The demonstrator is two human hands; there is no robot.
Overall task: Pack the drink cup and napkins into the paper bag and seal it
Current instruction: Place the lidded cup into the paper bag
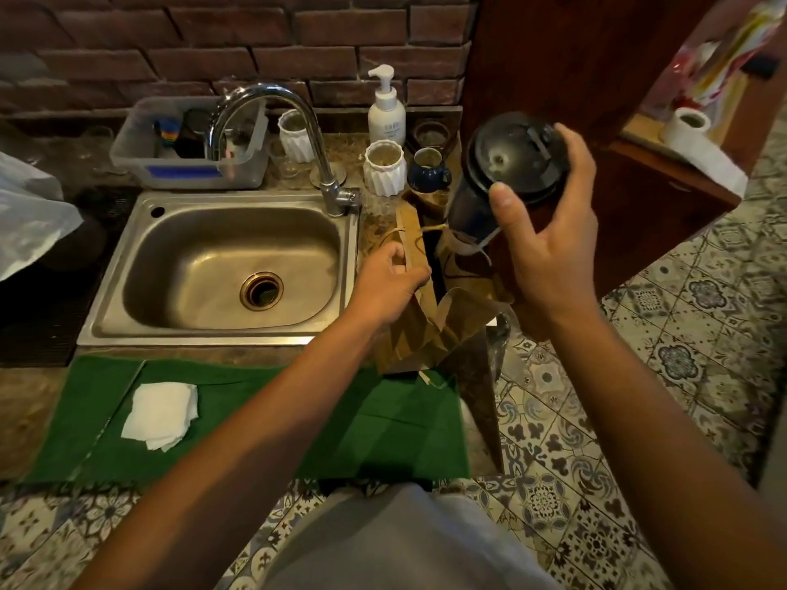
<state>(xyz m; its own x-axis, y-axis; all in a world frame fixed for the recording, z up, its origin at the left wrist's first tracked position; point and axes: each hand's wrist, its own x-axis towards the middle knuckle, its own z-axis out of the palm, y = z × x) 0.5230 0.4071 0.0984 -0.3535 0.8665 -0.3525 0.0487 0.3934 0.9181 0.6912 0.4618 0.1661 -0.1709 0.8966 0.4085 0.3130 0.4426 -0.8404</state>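
Here the right hand (549,249) carries the drink cup (502,181), its fingers (573,151) wrapped around the black lid and upper wall, thumb on the near side. The cup is tilted, base pointing down and left toward the mouth of the paper bag (426,325), above it and not yet inside. The left hand (389,278) pinches the bag's left wall near the top edge, fingers closed on the paper, holding the mouth apart. The bag stands at the right end of the bench, just right of the sink (221,266), with its near part on the green cloth (298,419). A twine handle (438,226) crosses the opening just below the cup's base. The napkins (164,413) lie as a white stack on the cloth, near left, well apart from the bag.

The step in hand is judged to be lowering the cup into the bag. To do it well, the cup should be brought upright before it descends, so that the base meets the bag floor flat and the lid stays level. The left hand should draw the wall outward to widen the opening and steady the bag against tipping off the bench edge. The handle should be kept clear of the base, since it could snag.
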